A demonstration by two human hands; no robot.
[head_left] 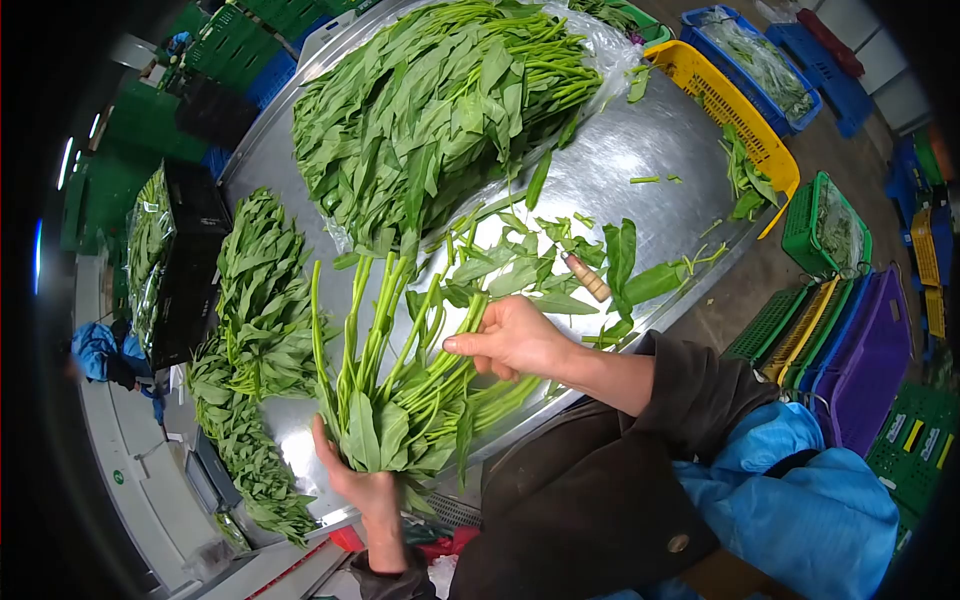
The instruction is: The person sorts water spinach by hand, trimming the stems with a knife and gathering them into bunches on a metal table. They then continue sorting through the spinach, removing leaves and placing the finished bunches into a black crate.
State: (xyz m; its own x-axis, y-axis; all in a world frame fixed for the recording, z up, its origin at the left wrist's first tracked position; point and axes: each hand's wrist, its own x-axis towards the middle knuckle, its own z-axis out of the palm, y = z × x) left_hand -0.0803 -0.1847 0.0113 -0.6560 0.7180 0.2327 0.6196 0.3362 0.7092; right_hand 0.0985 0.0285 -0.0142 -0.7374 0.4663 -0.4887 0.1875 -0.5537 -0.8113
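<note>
My left hand (358,482) is wrapped round the lower, leafy part of a bunch of water spinach (365,415), its long pale stems pointing up and away from me. With thumb and fingers closed, my right hand (515,338) pinches some stems at the right side of the same bunch. Beyond the right hand lies a knife with a wooden handle (587,277), its blade not clearly visible among loose leaves (515,275). A large heap of water spinach (430,120) covers the far part of the metal table (660,200).
A row of laid-out greens (262,300) runs along the left side, beside a black crate (190,265) of packed greens. A yellow crate (745,125) touches the table's right edge. Blue (800,110) and green crates (825,225) stand beyond, near a purple crate (865,370).
</note>
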